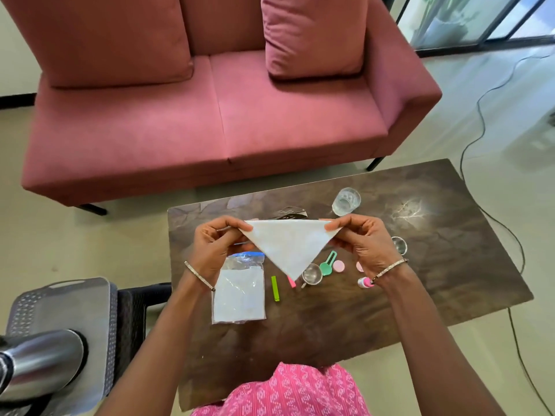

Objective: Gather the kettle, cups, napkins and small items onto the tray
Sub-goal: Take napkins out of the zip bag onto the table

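Observation:
A white napkin (289, 244) folded into a triangle hangs point down above the dark table (420, 280). My left hand (214, 247) pinches its left corner and my right hand (365, 243) pinches its right corner. A clear zip bag of napkins (239, 292) lies below my left hand. A steel kettle (39, 360) stands on a grey tray (90, 295) at the lower left, off the table. A glass cup (346, 201) stands at the back. Small steel cups (312, 274) (399, 244), a green scoop (327, 265), pink lids (339, 266) and green and pink clips (275, 288) lie under the napkin.
A pink sofa (210, 115) stands beyond the table. The tray rests on a dark woven chair (135, 307) left of the table. A black cable (480, 115) runs over the floor on the right. A small pink-capped bottle (365, 282) lies by my right wrist.

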